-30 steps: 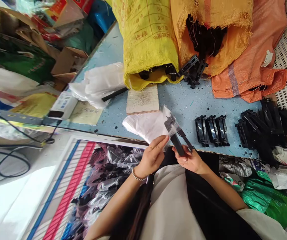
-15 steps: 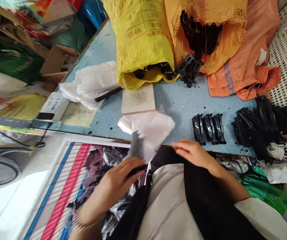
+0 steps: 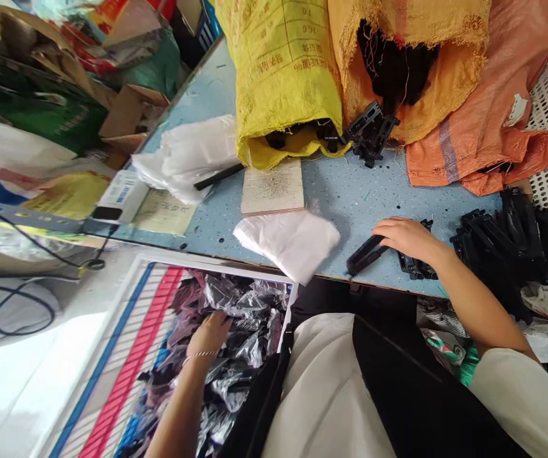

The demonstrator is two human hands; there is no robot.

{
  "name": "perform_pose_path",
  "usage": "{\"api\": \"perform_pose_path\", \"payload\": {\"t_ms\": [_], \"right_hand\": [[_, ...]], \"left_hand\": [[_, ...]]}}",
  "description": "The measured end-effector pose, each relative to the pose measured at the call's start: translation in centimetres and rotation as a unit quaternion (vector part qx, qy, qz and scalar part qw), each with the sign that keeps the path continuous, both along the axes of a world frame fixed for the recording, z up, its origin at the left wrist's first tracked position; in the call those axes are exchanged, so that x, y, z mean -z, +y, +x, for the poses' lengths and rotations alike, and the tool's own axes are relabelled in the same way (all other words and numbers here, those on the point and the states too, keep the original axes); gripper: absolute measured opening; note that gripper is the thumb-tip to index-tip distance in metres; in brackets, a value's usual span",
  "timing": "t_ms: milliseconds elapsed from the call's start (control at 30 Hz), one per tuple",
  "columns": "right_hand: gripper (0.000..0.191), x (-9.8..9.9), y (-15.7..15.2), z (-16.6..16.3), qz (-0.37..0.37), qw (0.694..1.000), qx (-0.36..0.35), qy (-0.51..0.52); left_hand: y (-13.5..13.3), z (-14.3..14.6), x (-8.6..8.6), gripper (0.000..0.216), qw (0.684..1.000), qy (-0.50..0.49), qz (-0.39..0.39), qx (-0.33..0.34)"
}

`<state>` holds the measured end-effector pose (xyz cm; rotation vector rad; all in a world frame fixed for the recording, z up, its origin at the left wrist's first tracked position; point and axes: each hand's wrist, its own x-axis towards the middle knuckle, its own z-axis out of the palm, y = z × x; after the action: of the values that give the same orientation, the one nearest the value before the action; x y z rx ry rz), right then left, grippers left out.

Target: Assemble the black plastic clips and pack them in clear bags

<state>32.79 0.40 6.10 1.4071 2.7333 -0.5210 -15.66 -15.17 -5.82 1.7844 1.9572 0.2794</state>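
My right hand [image 3: 405,236] is over the table's front right, its fingers closed on the upper end of a long black plastic part [image 3: 365,256], tilted near the tabletop. Just under and beside that hand are more black plastic parts [image 3: 412,266], partly covered by it. My left hand [image 3: 208,332] reaches down into a white-rimmed bin, among black parts in clear plastic bags [image 3: 240,340]; its fingertips are hidden there. Between my hands, a stack of thin white plastic bags [image 3: 293,245] lies at the table edge, against a wooden board [image 3: 274,189].
A yellow woven sack [image 3: 288,83], an orange one [image 3: 455,83] and a reddish one [image 3: 488,140] lie along the back with black parts spilling out. A black pile [image 3: 498,245] is at right. White wrapping [image 3: 198,149] and a white box [image 3: 120,197] are at left.
My left hand has gone down and left into the bin, and the dark piece it carried no longer shows. My right hand has moved right and taken a black plastic part.
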Motion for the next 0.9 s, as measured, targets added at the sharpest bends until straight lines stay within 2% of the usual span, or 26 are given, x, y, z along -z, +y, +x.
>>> {"api": "perform_pose_path", "payload": {"t_ms": [67,100,133,200,300,367,433,533,600,767,833,900], "right_hand": [[0.026,-0.8,-0.7,0.5,-0.048,0.995,0.055,0.071],[0.028,-0.8,-1.2,0.7,-0.07,0.987,0.092,0.113],[0.032,-0.7,-1.8,0.8,-0.095,0.974,0.131,0.158],[0.036,0.0,-3.3,0.9,-0.153,0.934,0.208,0.248],[0.041,1.8,-6.2,0.5,-0.232,0.855,0.314,0.342],[0.044,3.0,-8.2,-0.2,-0.27,0.793,0.378,0.395],[0.043,3.9,-9.9,-1.3,-0.324,0.715,0.42,0.455],[0.034,4.7,-11.8,-3.4,-0.421,0.598,0.435,0.526],[0.032,5.0,-12.5,-5.0,-0.462,0.541,0.426,0.559],[0.034,5.9,-12.7,-8.6,-0.56,0.438,0.379,0.592],[0.034,6.5,-12.6,-9.5,-0.59,0.416,0.37,0.585],[0.031,7.1,-12.7,-9.9,-0.588,0.4,0.383,0.59]], "left_hand": [[2.9,3.4,-0.3,0.018,0.998,0.001,0.055,-0.021],[4.4,5.7,-0.7,0.017,0.995,-0.023,0.1,-0.003],[5.9,8.2,-1.3,0.017,0.987,-0.057,0.142,0.046],[8.6,13.1,-2.6,0.018,0.963,-0.088,0.198,0.159],[11.7,17.1,-4.1,0.016,0.957,-0.049,0.183,0.221],[13.1,17.2,-4.6,0.019,0.964,-0.072,0.131,0.218],[14.1,16.1,-4.8,0.016,0.966,-0.146,0.072,0.202],[14.7,14.5,-5.3,0.02,0.959,-0.244,-0.008,0.142],[14.9,14.1,-5.6,0.027,0.953,-0.276,-0.039,0.118],[15.2,14.5,-5.6,0.024,0.941,-0.31,-0.047,0.126],[15.2,14.4,-5.5,0.022,0.945,-0.305,-0.039,0.114],[15.0,14.2,-5.4,0.019,0.949,-0.295,-0.027,0.104]]}}
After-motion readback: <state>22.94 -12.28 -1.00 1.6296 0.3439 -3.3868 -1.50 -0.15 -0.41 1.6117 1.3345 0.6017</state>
